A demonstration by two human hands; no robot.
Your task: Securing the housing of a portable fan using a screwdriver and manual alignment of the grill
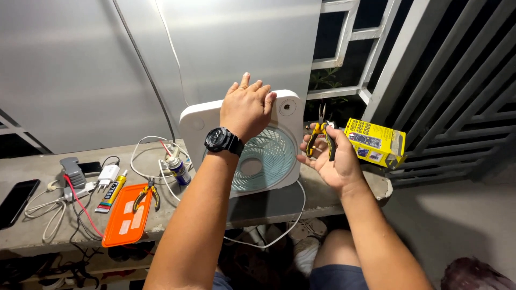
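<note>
A white box fan (196, 126) with a pale green grille stands upright on a concrete ledge (32, 239). My left hand (246, 107), with a black watch on the wrist, lies flat over the fan's top edge. To the right of the fan, my right hand (334, 158) holds small long-nose pliers (321, 131) with yellow and black handles, tips pointing up. The pliers are just off the fan's right side, not touching it.
A yellow box (376, 142) sits at the ledge's right end. Left of the fan lie a spray can (178, 171), a second pair of pliers (146, 194), an orange case (126, 223), a glue tube (112, 192), chargers, cables and a dark phone (16, 200). A metal gate stands at right.
</note>
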